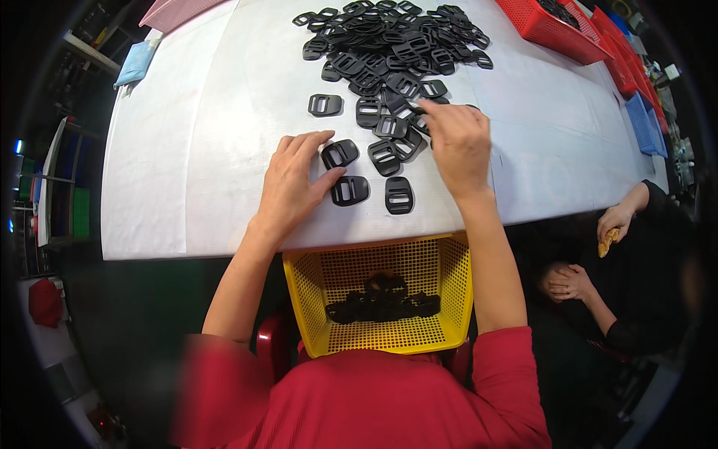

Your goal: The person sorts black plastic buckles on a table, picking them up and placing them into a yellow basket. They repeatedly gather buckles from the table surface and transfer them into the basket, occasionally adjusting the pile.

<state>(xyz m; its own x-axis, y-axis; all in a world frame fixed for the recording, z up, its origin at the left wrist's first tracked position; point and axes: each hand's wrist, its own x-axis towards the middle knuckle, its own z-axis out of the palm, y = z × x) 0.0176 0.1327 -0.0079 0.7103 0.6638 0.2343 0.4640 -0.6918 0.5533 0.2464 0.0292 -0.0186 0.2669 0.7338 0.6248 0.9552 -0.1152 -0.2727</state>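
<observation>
Nearest the camera in the head view, a red short-sleeved fabric shirt [351, 404]; beyond, just short of the white-covered desk [194, 150], a yellow perforated plastic basket [454, 290] with dark pieces [385, 307] inside. On the desk, a heap of flat, rounded, slotted black plastic buckles [389, 39], thinning toward the near edge. Left hand [293, 176]: fingers spread wide around one loose buckle [342, 153], thumb tip between that and a lower buckle [350, 191]. Right hand [458, 142]: fingers close together at the heap's near fringe; cannot tell about any grip. Seemingly at singling out buckles; probably calls for a clean pinch, clear of overlapping neighbours. No readable brand, label or writing.
</observation>
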